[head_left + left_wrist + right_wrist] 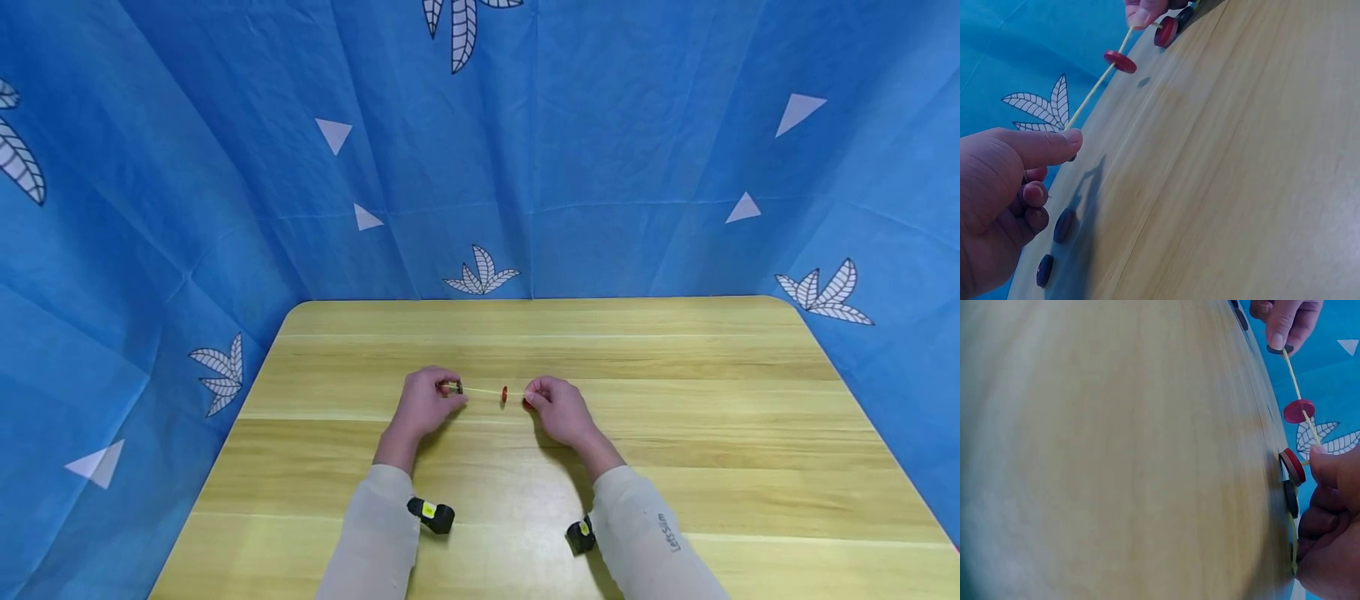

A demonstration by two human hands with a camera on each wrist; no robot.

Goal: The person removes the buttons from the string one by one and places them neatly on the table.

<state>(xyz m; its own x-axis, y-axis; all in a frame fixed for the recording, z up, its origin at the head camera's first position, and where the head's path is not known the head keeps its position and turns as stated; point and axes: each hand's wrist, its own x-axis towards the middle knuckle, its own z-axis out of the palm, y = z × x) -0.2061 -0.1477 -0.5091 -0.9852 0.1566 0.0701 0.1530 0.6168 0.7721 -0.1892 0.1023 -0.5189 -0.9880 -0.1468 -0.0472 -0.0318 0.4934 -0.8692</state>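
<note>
One round dark disc (460,387), pinched by left grip (426,404); right grip (561,411) pinches thin yellow cord (1089,97), likely limp; hold near disc.

Pale glare on the tabletop (504,510)

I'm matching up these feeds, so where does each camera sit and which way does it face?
Head: worn on the head, facing forward and down at the wooden table and blue curtain; left hand, right hand and pale sleeves show.
Left wrist: on the left wrist, looking past the left hand, large at left, toward part of the right hand.
Right wrist: on the right wrist, looking past the right hand toward part of the left.
Both wrist views share the yellow string and its red disc.
</note>
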